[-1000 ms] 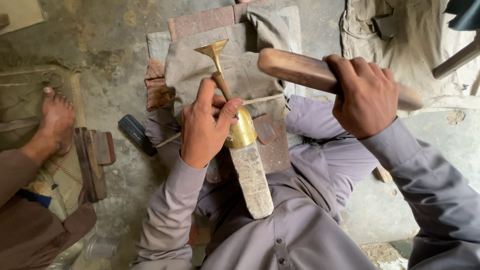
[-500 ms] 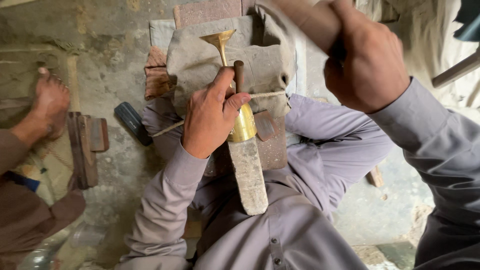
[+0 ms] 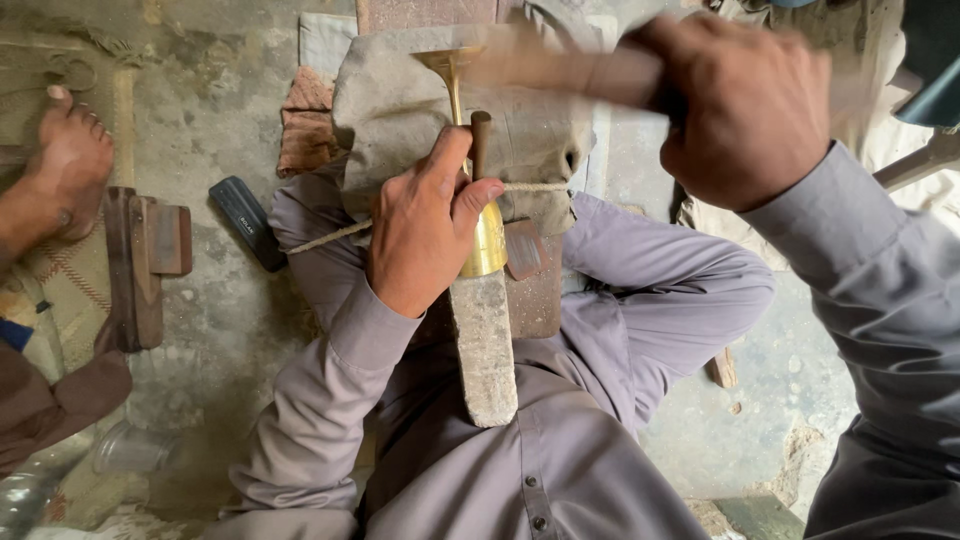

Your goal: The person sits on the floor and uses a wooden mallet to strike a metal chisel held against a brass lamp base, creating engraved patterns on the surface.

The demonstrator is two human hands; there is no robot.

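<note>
Bystander's foot and clutter on a rough concrete floor

A bare foot (image 3: 72, 165) rests at the left edge on a woven mat (image 3: 55, 275), just beside a small wooden block frame (image 3: 140, 265). A dark flat bar (image 3: 248, 222) lies on the concrete floor (image 3: 230, 330) nearby, below a reddish brick fragment (image 3: 305, 125). A clear plastic bottle (image 3: 125, 450) lies lower left.

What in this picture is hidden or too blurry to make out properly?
Head view only:
- The wooden tool in the right hand is smeared by motion blur; its striking end cannot be made out.
- The brass piece is partly covered by the left hand.
- The other person's foot is cut off by the left edge.
- The dark flat object on the floor is too small to identify.
</note>
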